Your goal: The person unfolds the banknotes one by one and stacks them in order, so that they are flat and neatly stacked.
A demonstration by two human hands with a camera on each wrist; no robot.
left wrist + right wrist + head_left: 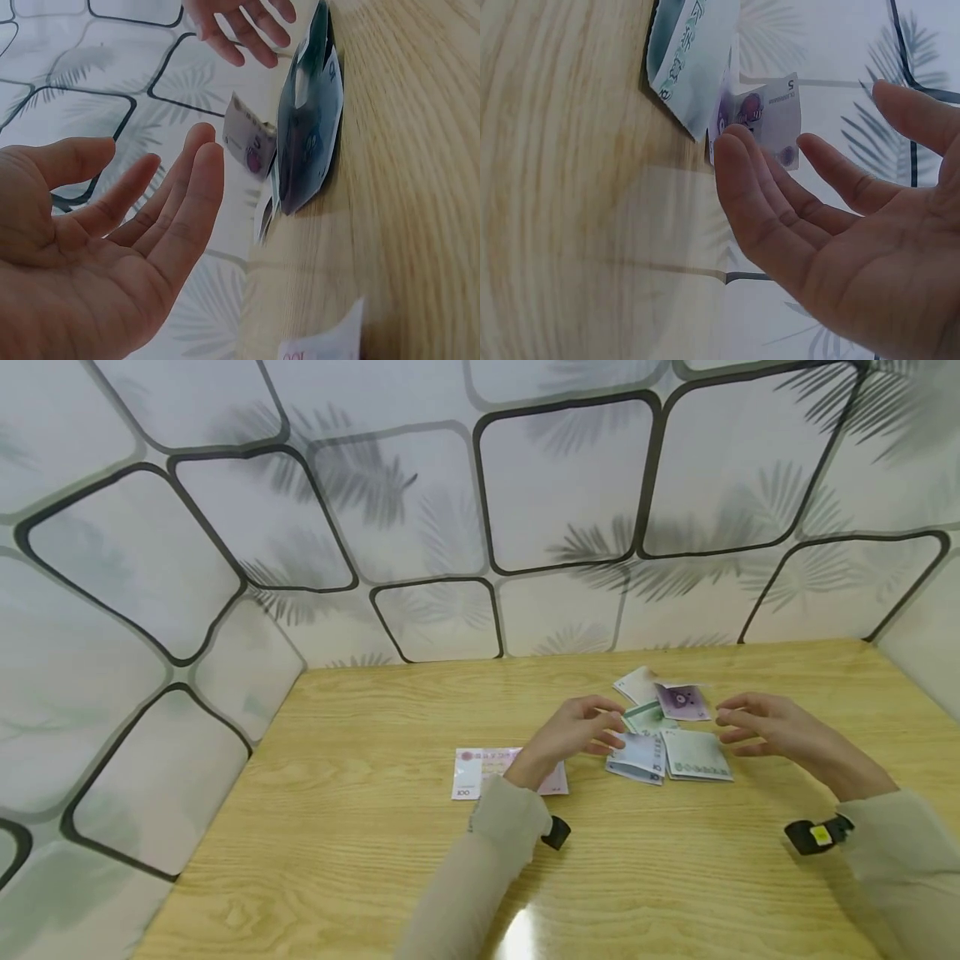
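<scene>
Several folded banknotes lie in a loose pile on the table. Nearest me are a blue-grey folded note [636,755] and a pale green folded note [696,753]. Behind them sit a green note [647,717], a purple 5 note [684,702] and a pale brownish note [637,685]. My left hand [576,731] hovers at the pile's left side, fingers relaxed and holding nothing. On the right side my right hand [776,731] hovers with loosely bent fingers, also holding nothing. A pink 100 note [468,774] lies flat to the left, partly hidden by my left wrist.
The wooden table [337,843] meets a patterned wall [562,485] at the back and another at the left. A black wrist camera [557,832] sits on my left wrist and another black camera [813,837] on my right.
</scene>
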